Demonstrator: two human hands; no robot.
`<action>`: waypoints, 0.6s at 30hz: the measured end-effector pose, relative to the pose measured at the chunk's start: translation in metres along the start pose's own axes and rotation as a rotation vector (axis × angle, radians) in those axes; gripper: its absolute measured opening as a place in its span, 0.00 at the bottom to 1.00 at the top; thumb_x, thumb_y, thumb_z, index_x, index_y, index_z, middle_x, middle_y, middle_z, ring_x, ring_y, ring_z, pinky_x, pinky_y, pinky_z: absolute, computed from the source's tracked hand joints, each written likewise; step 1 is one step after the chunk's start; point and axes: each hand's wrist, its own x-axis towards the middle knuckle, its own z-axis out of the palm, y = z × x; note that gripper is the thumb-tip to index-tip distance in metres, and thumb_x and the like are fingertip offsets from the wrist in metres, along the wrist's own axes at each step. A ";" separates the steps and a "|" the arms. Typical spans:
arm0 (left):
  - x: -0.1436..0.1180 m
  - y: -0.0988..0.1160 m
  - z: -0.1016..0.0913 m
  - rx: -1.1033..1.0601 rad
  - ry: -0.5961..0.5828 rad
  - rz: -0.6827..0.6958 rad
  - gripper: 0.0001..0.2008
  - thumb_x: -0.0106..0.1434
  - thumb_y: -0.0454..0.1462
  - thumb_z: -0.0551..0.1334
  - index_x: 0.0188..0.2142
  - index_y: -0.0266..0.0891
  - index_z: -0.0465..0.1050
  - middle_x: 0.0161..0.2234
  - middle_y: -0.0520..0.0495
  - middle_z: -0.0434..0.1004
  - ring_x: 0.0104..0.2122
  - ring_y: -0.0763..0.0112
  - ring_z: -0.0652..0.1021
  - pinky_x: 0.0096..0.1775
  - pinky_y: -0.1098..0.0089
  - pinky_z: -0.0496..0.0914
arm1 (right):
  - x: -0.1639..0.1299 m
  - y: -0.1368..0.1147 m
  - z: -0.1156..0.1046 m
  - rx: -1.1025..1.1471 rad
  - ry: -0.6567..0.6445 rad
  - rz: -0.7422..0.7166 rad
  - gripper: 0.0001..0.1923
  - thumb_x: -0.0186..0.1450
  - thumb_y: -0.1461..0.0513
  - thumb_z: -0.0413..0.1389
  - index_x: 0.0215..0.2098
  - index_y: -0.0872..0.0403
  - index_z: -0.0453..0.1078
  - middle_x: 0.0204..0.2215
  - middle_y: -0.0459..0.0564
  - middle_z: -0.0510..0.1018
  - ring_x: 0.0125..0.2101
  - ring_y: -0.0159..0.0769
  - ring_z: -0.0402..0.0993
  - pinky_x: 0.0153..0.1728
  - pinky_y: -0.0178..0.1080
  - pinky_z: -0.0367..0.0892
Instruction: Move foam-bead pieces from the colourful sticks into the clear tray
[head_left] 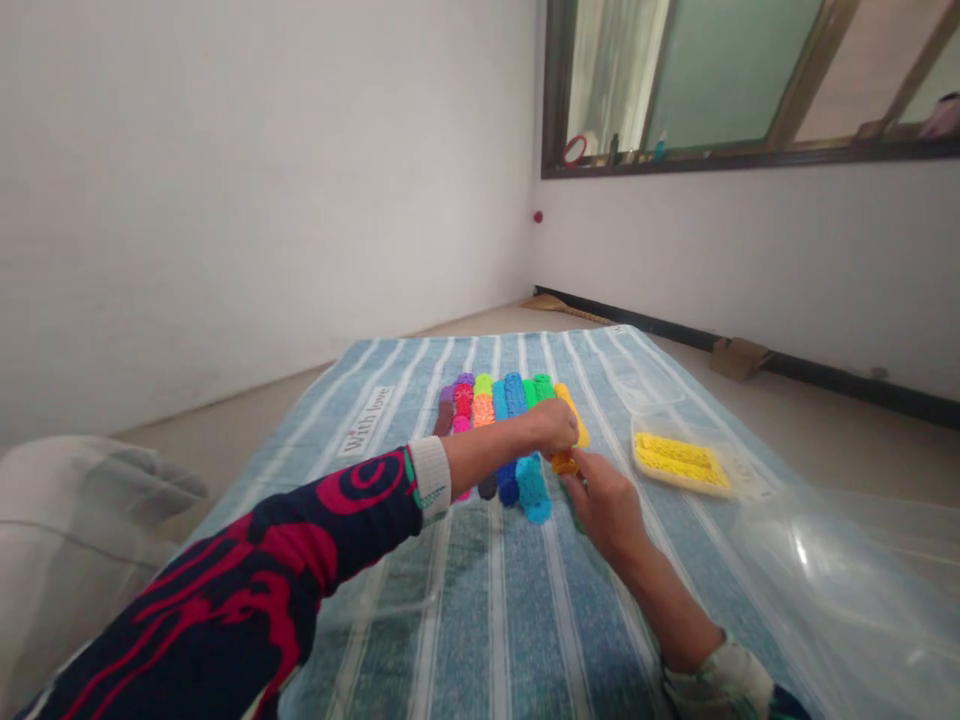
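Observation:
My left hand (556,425) reaches across the table, its fingers closed at a small orange-yellow piece (564,463). From the right, my right hand (609,500) pinches the same piece; its exact kind is too small to make out. Just beyond and left of the hands lie knobbly-looking coloured strips side by side, among them a light blue strip (533,490), a blue strip (514,395), an orange strip (484,408) and a red strip (463,398). A yellow strip (571,412) lies right behind my left hand. My left forearm hides part of the row.
A clear container (721,491) with yellow knobbly pieces (679,458) stands to the right. Behind it lies a clear lid or tray (649,392). Clear plastic (847,570) covers the near right. Striped blue cloth (390,620) covers the table; cardboard (739,358) sits on the floor.

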 end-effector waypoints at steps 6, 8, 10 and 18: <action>-0.059 -0.055 -0.022 -0.029 0.124 -0.108 0.12 0.49 0.25 0.60 0.31 0.34 0.80 0.25 0.48 0.78 0.31 0.69 0.78 0.33 0.74 0.70 | 0.007 -0.065 0.007 0.051 -0.138 -0.112 0.09 0.67 0.64 0.52 0.44 0.56 0.72 0.33 0.51 0.78 0.32 0.37 0.74 0.30 0.35 0.62; -0.082 -0.076 -0.025 -0.065 0.163 -0.155 0.12 0.49 0.26 0.59 0.31 0.34 0.80 0.25 0.49 0.78 0.30 0.70 0.78 0.33 0.74 0.71 | 0.006 -0.090 0.010 0.059 -0.222 -0.151 0.09 0.67 0.64 0.53 0.45 0.55 0.72 0.35 0.52 0.79 0.33 0.36 0.75 0.31 0.34 0.63; -0.102 -0.096 -0.024 -0.107 0.195 -0.202 0.11 0.49 0.26 0.59 0.30 0.34 0.79 0.24 0.49 0.77 0.29 0.70 0.78 0.32 0.74 0.71 | 0.005 -0.114 0.011 0.052 -0.313 -0.176 0.10 0.67 0.64 0.54 0.46 0.55 0.71 0.37 0.52 0.79 0.34 0.36 0.75 0.32 0.34 0.63; -0.144 -0.141 -0.011 -0.263 0.241 -0.326 0.11 0.48 0.26 0.58 0.29 0.33 0.78 0.21 0.51 0.76 0.27 0.70 0.79 0.29 0.75 0.73 | -0.002 -0.163 0.009 -0.033 -0.587 -0.231 0.12 0.70 0.59 0.52 0.49 0.53 0.70 0.42 0.52 0.79 0.40 0.37 0.77 0.34 0.35 0.63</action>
